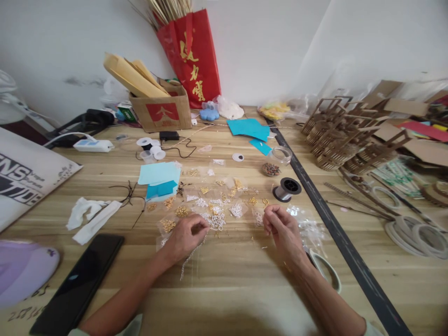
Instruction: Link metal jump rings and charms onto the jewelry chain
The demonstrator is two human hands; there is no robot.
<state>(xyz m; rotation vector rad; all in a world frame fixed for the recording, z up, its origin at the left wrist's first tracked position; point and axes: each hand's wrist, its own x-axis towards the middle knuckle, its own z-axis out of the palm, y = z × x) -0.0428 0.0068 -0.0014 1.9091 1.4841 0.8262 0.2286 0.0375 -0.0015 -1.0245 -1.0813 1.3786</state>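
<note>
My left hand [187,237] is closed in a pinch low over the table, and a thin silver chain [191,258] trails down from its fingertips. Thumb and fingers of my right hand [283,228] are pressed together too; anything between them is too small to make out. Around the left fingertips lie silver beads and rings [216,219], with small bags of gold findings [182,211] behind. Close to my right hand are a bag of silver rings [258,218] and a wire spool [287,188]. Scissors [328,270] lie partly hidden under the right wrist.
A black phone [79,280] lies at the left front. Blue paper [159,173] and a jar of beads [272,168] sit farther back. Bamboo baskets [332,140] and tape rolls [416,235] crowd the right, beyond a black strip [322,214]. A cardboard box [161,112] stands against the wall.
</note>
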